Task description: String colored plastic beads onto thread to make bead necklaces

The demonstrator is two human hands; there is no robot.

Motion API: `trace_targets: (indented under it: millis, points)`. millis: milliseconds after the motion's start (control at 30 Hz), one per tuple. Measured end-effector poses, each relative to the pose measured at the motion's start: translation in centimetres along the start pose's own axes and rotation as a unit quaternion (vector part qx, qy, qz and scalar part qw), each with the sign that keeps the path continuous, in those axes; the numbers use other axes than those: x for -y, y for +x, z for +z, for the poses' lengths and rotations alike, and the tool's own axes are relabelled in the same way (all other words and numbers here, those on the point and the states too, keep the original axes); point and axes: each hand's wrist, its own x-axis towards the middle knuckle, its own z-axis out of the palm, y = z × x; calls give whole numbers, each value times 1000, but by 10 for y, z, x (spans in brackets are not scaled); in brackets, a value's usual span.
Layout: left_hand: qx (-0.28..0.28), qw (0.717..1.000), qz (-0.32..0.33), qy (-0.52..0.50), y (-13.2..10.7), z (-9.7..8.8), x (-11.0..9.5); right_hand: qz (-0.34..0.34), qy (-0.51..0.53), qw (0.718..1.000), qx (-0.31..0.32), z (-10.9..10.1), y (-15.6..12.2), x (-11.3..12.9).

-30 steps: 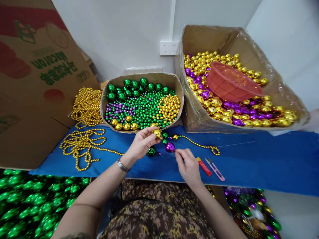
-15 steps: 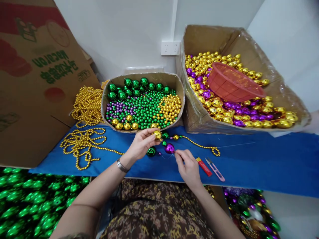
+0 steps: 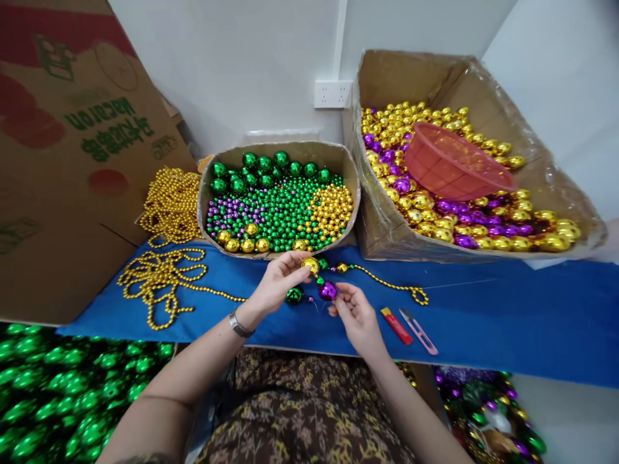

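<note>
The left hand (image 3: 279, 283) is shifting right, pinching the gold ball (image 3: 312, 264); the purple ball (image 3: 327, 291) is sitting near and right of that, closer to the right hand (image 3: 358, 318), whose grip is not showing clearly.

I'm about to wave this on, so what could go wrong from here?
The left hand pinches the smooth gold ball by the fingertips, so it may slip. The thin thread stretching right from the looped gold beads might snag if brushed. The snips lie to the right of the right hand, where a sideways sweep could meet the blades.
</note>
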Motion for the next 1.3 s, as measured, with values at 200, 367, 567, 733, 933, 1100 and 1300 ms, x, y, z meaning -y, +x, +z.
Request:
trace_targets:
  millis: [200, 367, 567, 733, 933, 1100, 1300]
  points:
    - [30, 986, 58, 154, 26, -27, -30, 23, 129, 991, -11, 2, 2, 5]
    - [-178, 806, 108, 554, 102, -88, -60, 20, 122, 992, -21, -2, 2, 9]
    - [-74, 676, 17, 733, 158, -99, -50, 7, 97, 995, -21, -3, 4, 7]
    - [-55, 657, -16, 752, 174, -91, -39, 1, 88, 996, -21, -5, 4, 5]
    - [-73, 677, -34, 731, 184, -88, -39, -5, 100, 995, -22, -3, 6, 5]
    - [-116, 727, 0, 677, 174, -79, -41, -12, 93, 995, -22, -4, 4, 5]
    - [-120, 870, 34, 476, 124, -63, -46, -30, 66, 996, -44, -7, 2, 7]
